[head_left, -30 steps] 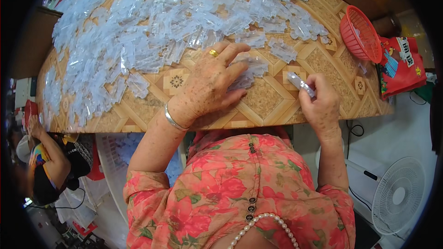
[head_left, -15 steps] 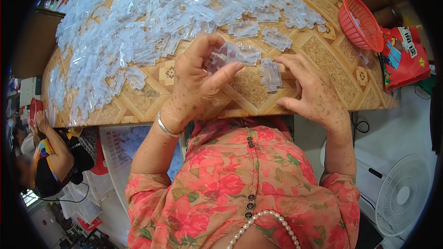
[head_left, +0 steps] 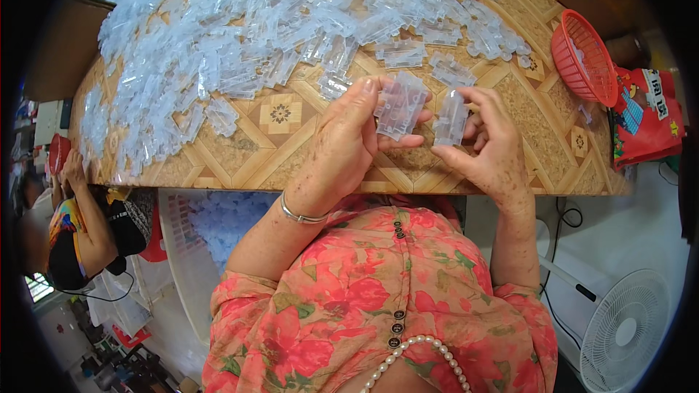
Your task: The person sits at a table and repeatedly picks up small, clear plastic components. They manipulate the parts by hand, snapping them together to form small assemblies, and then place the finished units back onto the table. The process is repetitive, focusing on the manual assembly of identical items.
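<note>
My left hand is closed around a few clear plastic pieces, flat and roughly rectangular with notched edges. Its fingers reach behind them and the thumb lies along their near side. Just to the right, my right hand pinches a single clear plastic piece upright between thumb and fingers. A small gap separates this piece from those in the left hand. Both hands are above the front part of the table. Beyond them, a loose clear piece lies near the edge of a wide heap of similar clear pieces.
A red plastic basket and a red printed bag stand at the table's right. Below the wood-patterned table is a white crate with bluish pieces. A white fan stands lower right; another person works at left.
My right hand has picked up the clear piece from the table and holds it upright. My left hand has moved right and turned, bringing its pieces beside it.
</note>
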The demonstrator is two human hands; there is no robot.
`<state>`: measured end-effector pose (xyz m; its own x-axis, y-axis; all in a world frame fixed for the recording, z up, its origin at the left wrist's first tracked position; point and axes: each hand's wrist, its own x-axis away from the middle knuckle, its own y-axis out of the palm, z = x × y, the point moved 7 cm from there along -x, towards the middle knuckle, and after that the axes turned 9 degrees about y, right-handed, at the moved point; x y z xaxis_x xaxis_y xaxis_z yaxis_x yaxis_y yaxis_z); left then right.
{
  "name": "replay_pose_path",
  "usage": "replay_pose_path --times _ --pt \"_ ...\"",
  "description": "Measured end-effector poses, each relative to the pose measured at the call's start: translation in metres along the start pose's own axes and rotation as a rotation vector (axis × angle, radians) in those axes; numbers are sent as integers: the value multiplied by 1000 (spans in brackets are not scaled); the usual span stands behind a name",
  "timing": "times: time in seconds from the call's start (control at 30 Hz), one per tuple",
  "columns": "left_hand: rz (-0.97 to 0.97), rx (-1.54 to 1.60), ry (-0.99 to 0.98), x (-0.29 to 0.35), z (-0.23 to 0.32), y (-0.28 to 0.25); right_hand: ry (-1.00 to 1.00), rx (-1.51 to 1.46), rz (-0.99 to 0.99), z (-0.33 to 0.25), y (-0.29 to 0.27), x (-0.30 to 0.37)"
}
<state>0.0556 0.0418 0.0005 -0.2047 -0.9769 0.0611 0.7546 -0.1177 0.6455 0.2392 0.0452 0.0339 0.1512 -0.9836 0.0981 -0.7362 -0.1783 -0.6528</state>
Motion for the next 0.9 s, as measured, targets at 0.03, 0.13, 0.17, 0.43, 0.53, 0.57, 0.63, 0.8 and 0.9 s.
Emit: replay_pose_path --times 0.03,0.13,0.17,0.43,0.53,0.57,0.63,0.8,0.9 --pt "0 14 -10 -1 -3 2 -26 -117 58 2 -2 4" --pt "11 25 -10 -3 -9 10 -207 -243 164 -5 -3 10" --pt "16 23 -6 -3 -10 12 -283 -249 189 -10 -3 13" --pt "-88 26 -100 -2 -20 17 -315 -177 239 -10 8 12" --pt "-87 18 -84 -1 -15 20 -322 -188 218 -7 12 11" --pt "-89 8 -78 -1 -14 21 -331 -187 211 -7 13 10" --pt "-124 -55 -52 -1 -13 19 -340 -183 204 -7 12 10" --pt "-190 -133 -12 -1 -10 23 -370 -194 227 -8 9 12" --pt "-218 -154 8 -1 -9 24 -420 -184 228 -10 8 14"
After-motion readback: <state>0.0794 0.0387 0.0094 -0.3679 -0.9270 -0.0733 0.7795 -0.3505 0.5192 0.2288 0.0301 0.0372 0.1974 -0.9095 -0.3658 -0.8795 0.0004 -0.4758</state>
